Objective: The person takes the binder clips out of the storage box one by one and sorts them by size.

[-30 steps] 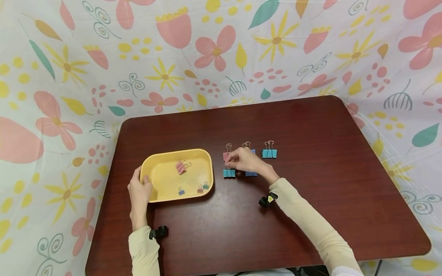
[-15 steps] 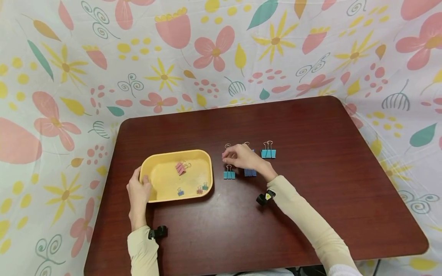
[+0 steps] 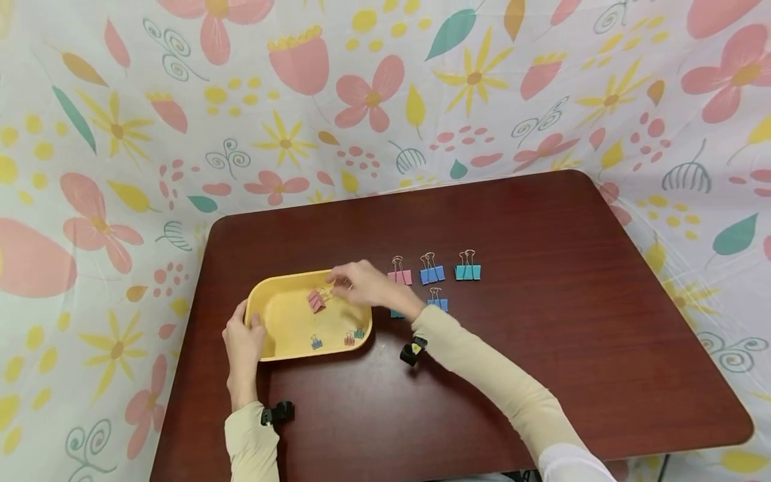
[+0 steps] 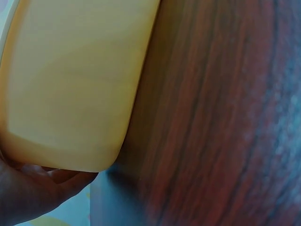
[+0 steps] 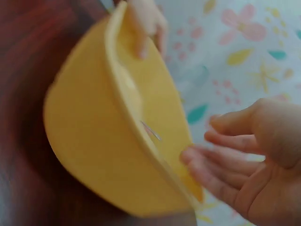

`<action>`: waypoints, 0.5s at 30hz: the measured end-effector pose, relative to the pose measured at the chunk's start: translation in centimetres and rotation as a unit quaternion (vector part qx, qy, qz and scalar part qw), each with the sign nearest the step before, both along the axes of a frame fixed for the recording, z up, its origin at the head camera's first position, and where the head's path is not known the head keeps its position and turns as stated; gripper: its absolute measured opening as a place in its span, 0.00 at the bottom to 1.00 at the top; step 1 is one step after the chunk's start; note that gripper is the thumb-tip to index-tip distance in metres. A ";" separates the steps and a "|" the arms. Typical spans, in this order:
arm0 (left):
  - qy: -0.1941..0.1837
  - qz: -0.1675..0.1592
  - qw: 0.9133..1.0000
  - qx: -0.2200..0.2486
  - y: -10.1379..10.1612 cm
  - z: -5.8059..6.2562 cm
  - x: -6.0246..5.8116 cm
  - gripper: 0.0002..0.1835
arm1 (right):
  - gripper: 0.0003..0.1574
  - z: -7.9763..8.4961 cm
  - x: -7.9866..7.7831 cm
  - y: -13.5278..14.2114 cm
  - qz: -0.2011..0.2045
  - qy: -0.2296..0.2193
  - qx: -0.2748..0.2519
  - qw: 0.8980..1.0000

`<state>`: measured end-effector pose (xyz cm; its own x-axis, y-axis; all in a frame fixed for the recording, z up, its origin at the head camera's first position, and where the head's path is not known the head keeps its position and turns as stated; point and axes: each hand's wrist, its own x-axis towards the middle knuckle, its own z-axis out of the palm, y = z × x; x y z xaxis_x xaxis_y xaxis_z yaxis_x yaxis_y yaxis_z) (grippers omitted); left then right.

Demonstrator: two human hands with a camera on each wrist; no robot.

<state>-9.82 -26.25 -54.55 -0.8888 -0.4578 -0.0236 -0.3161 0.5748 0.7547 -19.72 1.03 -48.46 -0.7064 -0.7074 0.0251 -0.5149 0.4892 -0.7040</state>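
My left hand (image 3: 243, 338) grips the left end of a yellow plastic tray (image 3: 286, 318), thumb inside and fingers outside the wall. Over the tray's right end is my right hand (image 3: 364, 284), its fingers loosely bent with nothing between them in the right wrist view. A larger pink binder clip (image 3: 316, 301) lies inside the tray, close left of that hand. Toward the tray's front lie small binder clips: a blue one (image 3: 316, 343), a red one (image 3: 349, 340) and a green one (image 3: 359, 333).
Right of the tray, a pink clip (image 3: 399, 278), a blue clip (image 3: 432, 274) and a teal clip (image 3: 468, 272) stand in a row. In front are another blue clip (image 3: 438, 304) and a teal clip (image 3: 397, 313) partly hidden by my right wrist. All stand on a brown table (image 3: 572, 301).
My right hand has left the pink clip in the back row and moved left over the tray. That clip stays standing on the table. My left hand keeps its grip on the tray.
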 end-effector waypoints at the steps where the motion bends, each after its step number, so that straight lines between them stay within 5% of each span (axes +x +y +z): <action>1: 0.000 0.001 1.000 0.000 0.0 -0.1 0.1 0.24 | 0.18 -0.2 0.2 -0.6 0.010 0.002 0.012 1.000; 8: 0.009 0.002 1.000 -0.008 -0.1 -0.3 0.1 0.23 | 0.23 -2.2 1.0 -3.0 0.050 0.017 0.064 0.997; 15: 0.011 0.003 1.000 -0.012 -0.1 -0.3 0.0 0.23 | 0.22 -3.4 1.0 -3.8 0.053 0.016 0.063 0.996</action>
<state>-9.78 -26.38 -54.82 -0.8863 -0.4631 0.0078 -0.3023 0.5910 0.7478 -18.72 -2.74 -51.85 -0.6273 -0.7774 -0.0465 -0.5904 0.5136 -0.6226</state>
